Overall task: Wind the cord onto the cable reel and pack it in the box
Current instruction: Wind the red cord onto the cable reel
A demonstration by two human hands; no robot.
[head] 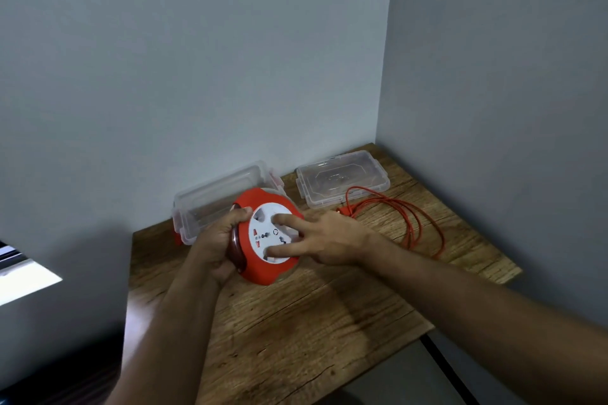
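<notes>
Cable reel (268,235) tilted, socket face toward camera.

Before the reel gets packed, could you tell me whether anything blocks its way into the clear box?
Nothing visible does: the clear plastic box stands open right behind the red round cable reel, its lid lying apart to the right.

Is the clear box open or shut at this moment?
Open. The clear box behind the reel has no lid on; its lid lies apart on the table.
</notes>
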